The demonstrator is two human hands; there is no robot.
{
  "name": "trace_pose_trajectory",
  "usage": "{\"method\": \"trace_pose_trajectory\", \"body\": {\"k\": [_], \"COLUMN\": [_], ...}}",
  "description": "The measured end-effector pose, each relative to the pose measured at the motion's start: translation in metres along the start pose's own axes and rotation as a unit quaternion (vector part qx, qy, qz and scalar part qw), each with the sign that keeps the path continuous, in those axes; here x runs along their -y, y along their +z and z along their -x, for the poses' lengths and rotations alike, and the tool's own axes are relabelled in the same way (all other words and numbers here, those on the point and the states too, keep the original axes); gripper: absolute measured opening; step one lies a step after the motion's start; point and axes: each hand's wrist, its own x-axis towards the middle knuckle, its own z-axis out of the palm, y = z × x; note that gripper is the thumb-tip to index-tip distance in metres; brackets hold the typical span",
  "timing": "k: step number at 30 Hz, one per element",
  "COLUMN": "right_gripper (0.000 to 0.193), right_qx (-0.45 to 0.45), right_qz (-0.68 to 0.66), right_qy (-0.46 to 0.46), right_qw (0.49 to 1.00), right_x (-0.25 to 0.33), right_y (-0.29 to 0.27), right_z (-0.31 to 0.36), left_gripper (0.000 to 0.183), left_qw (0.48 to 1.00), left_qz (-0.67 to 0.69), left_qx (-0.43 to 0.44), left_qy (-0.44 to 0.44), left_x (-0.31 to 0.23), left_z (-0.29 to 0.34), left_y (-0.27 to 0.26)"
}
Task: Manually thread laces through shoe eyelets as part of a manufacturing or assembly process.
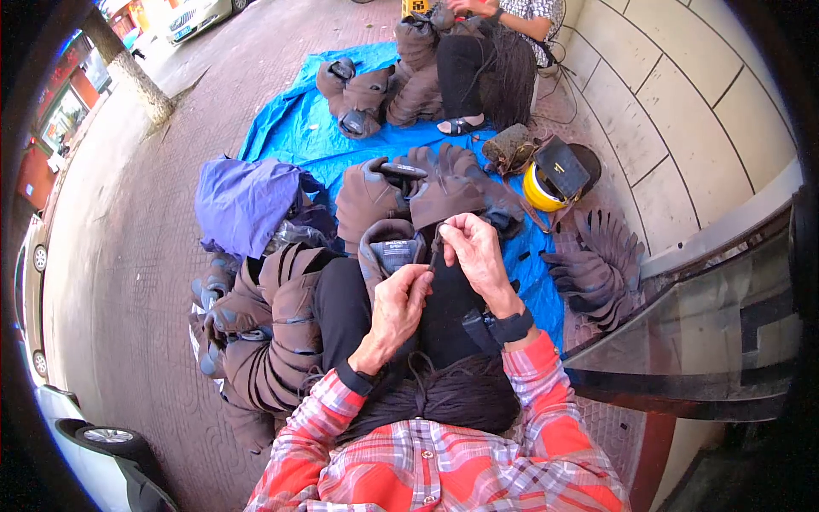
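Observation:
Both of my hands are closed in a pinch on a short length of dark shoelace (437, 247). My left hand (397, 309) grips it lower down, and my right hand (474, 260) has it higher up, a little to the right. Just beyond my left hand lies a brown shoe upper (375, 266) with a grey-blue lining, its opening facing me. Across my lap rests a thick bundle of dark shoelaces (452, 397). More brown shoe uppers (371, 200) are heaped just past my knees. The ends of the held lace are partly hidden by my fingers.
Stacked shoe uppers (281, 341) stand at my left, beside a purple cloth (247, 205). A blue tarp (286, 128) spreads ahead, where another person (465, 77) sits among more uppers. At right are a yellow bucket (539, 189), fanned uppers (597, 269) and a tiled wall (682, 102).

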Motion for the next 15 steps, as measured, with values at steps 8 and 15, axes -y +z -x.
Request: {"method": "trace_pose_trajectory", "body": {"k": [8,15], "right_gripper": [0.028,0.106], "right_qx": [0.091,0.067], "right_qz": [0.211,0.371], "right_qy": [-0.02,-0.144], "right_qw": [0.973,0.915], "right_x": [0.005,-0.081], "right_y": [-0.07,-0.084], "right_z": [-0.007,-0.074], "left_gripper": [0.053,0.071], "left_qw": [0.982,0.902], "left_qz": [-0.161,-0.228], "left_qx": [0.092,0.356], "left_qy": [-0.025,-0.085], "left_x": [0.042,0.069], "left_z": [-0.093,-0.14], "left_y": [-0.083,-0.094]}}
